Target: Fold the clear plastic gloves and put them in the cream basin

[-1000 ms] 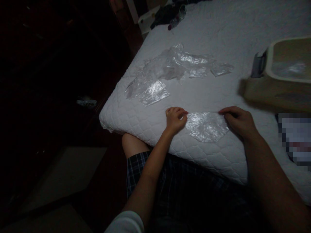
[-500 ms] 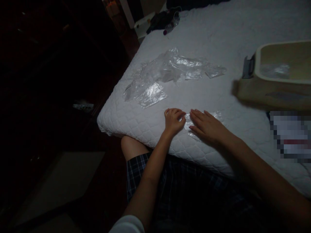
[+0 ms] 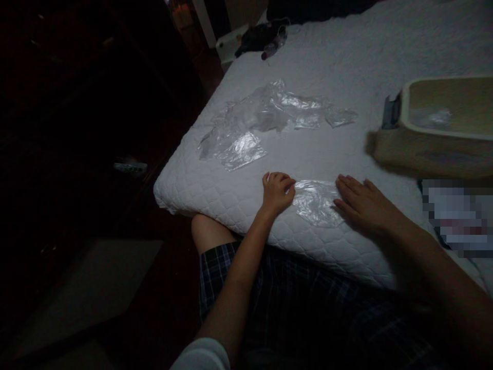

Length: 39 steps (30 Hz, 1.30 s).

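Note:
A clear plastic bag lies flat and shiny on the white quilted bed. At its left edge, my left hand has its fingers curled, with thumb and forefinger pinched on the plastic. My right hand rests palm down over the bag's right end, fingers stretched out flat. Farther back on the bed is a crumpled spread of more clear plastic bags.
On the right stands a beige open bin with some clear plastic inside. A partly blurred-out package lies in front of it. A bottle and dark cloth are at the far corner. The bed's left edge drops to a dark floor.
My right hand has slid to the right along the plastic bag, uncovering its middle. My left hand has stayed at the left edge.

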Tool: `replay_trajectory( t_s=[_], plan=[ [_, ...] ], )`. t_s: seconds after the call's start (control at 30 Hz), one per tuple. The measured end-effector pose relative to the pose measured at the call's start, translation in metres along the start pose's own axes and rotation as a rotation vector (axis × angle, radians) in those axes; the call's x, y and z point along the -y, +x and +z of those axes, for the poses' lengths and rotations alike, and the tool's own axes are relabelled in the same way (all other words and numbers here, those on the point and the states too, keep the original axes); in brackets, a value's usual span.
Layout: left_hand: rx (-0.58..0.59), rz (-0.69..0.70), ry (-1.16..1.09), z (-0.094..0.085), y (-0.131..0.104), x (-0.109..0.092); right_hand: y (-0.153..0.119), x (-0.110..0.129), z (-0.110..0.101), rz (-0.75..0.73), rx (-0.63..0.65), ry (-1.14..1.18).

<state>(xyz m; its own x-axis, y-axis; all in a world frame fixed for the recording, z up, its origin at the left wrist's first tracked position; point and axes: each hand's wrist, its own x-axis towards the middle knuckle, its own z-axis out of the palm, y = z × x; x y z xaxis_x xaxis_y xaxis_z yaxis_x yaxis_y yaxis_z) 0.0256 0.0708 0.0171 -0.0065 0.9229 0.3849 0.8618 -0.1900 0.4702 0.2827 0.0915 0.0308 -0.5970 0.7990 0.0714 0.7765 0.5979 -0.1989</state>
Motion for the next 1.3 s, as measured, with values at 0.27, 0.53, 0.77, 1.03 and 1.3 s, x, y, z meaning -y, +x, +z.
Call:
replay_trajectory(
  t_s=[0.27,0.53,0.77,1.03,1.3],
  plan=[
    [-0.015,-0.001,-0.006,0.000,0.000,0.000,-0.008,-0.014,-0.018,0.400,-0.346,0.351],
    [-0.081,0.069,-0.019,0.004,-0.001,0.005,-0.011,-0.014,-0.012,0.571,-0.176,0.556],
    [-0.159,0.123,-0.116,0.001,-0.001,0.003,-0.005,-0.011,-0.005,0.545,-0.118,0.489],
    [-0.058,-0.332,-0.266,-0.026,-0.007,-0.013,-0.007,-0.010,-0.005,0.537,-0.153,0.519],
    [0.289,-0.567,-0.435,-0.038,0.003,-0.004,-0.010,-0.019,-0.019,0.651,-0.046,0.608]
  ],
)
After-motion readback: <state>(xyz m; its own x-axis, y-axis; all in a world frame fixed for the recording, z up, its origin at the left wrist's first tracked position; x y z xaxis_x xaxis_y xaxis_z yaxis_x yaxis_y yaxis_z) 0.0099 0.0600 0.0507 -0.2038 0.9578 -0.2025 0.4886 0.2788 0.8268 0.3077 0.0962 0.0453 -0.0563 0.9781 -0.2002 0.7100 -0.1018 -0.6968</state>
